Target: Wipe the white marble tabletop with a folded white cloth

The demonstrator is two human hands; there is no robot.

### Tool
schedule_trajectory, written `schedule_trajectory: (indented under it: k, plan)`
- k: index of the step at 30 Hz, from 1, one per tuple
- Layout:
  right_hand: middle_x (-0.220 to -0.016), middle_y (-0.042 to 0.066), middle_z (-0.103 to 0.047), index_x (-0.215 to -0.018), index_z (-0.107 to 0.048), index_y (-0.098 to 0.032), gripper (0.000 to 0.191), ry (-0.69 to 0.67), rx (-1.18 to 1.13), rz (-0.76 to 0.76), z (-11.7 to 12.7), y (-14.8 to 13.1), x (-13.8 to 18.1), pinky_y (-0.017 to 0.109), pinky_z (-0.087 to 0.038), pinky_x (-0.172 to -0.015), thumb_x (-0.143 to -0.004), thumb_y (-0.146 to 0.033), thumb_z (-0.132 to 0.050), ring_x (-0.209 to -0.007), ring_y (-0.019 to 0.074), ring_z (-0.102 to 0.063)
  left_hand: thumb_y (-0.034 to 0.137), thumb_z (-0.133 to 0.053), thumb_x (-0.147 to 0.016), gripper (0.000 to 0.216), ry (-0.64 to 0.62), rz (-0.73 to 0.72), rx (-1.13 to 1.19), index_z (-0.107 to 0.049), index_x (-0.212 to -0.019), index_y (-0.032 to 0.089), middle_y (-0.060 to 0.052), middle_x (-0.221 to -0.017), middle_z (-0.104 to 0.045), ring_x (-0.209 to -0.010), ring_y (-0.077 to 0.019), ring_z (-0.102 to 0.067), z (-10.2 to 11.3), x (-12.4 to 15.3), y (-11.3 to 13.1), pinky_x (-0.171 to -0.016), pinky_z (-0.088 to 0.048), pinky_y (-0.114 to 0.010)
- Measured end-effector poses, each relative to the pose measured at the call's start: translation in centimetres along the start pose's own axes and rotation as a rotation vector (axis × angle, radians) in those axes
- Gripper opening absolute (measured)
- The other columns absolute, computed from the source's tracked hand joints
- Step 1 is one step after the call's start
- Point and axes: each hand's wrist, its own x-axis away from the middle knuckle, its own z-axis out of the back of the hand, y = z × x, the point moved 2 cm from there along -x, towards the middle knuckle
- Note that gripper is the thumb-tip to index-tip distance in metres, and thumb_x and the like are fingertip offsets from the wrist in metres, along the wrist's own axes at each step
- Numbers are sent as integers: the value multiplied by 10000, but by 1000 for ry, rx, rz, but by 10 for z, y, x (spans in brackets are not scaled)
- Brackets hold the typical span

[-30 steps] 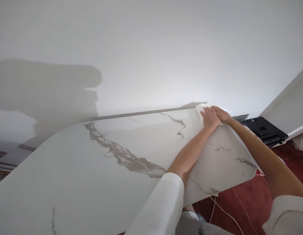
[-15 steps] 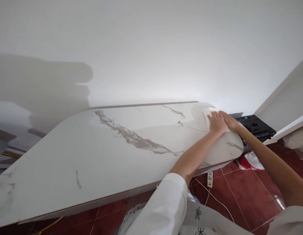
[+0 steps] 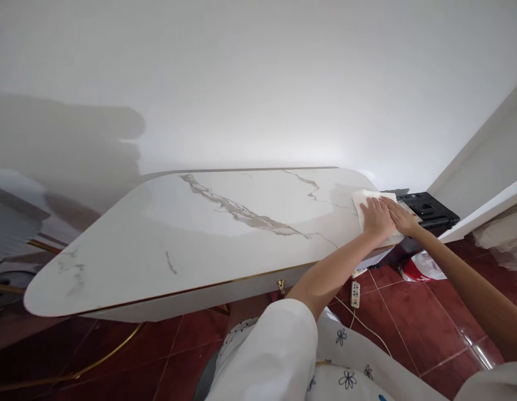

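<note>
My left hand (image 3: 378, 216) lies flat with its fingers spread, pressing a white cloth (image 3: 362, 197) onto the right end of a white marble-patterned tabletop (image 3: 241, 250). Beside it, my right hand (image 3: 402, 216) also rests flat on the cloth, its fingers stretched toward the left hand and touching it. Part of the cloth is hidden beneath both hands. Grey-brown veins run across the table's surface, which has rounded corners and a thin gold edge.
A black case (image 3: 433, 209) stands just past the table's right end. On the red tiled floor (image 3: 408, 323) lie a power strip (image 3: 355, 294) with its cord and a red-and-white bag (image 3: 423, 266). A white wall (image 3: 258, 83) backs the table. A gold knob (image 3: 280, 285) sticks out from the front.
Both hands and the cloth have slid slightly toward the table's front right corner. My view has shifted, bringing the table's left rounded corner and the gold knob fully into sight.
</note>
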Motion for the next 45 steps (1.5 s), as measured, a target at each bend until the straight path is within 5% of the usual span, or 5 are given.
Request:
schedule_trajectory:
  k: [8, 20, 27, 31, 45]
  plan:
    - [-1466, 60, -462, -1444, -401, -254, 585, 20, 13, -42, -10, -67, 14, 514, -326, -1171, -979, -491, -136, -1393, 241, -365, 273, -289, -951, 516, 25, -28, -44, -415, -1405, 61, -177, -1484, -396, -1394, -332, -298, 28, 62, -25, -1119, -288, -541]
    - [-1476, 112, -440, -1437, -420, -155, 589, 31, 25, -18, -53, -201, -22, 528, -313, -1167, -980, -417, -158, -1398, 279, -351, 267, -261, -942, 528, 18, 28, -163, -408, -1429, 127, -122, -1501, -398, -1397, -306, -307, 86, 140, -117, -1107, -300, -511]
    - [-1480, 67, -434, -1463, -389, -205, 540, -5, -33, -59, -81, -300, -59, 556, -339, -1132, -959, -348, -255, -1405, 281, -337, 257, -334, -904, 511, 42, 109, -227, -481, -1391, 198, -86, -1465, -459, -1367, -288, -375, 117, 184, -194, -1100, -331, -466]
    - [-1497, 119, -412, -1422, -433, -94, 524, -85, -57, -82, -89, -365, -86, 449, -299, -1153, -931, -231, -312, -1405, 257, -337, 241, -327, -911, 481, 121, 146, -252, -526, -1338, 141, -121, -1405, -522, -1316, -313, -437, 138, 213, -243, -1060, -368, -485]
    - [-1497, 147, -403, -1392, -423, -60, 491, -168, -260, 194, -146, -539, -173, 400, -252, -1154, -939, -241, -379, -1400, 267, -319, 268, -315, -869, 467, 228, 369, -407, -552, -1255, 157, -119, -1347, -559, -1279, -290, -463, 210, 310, -400, -1065, -373, -447]
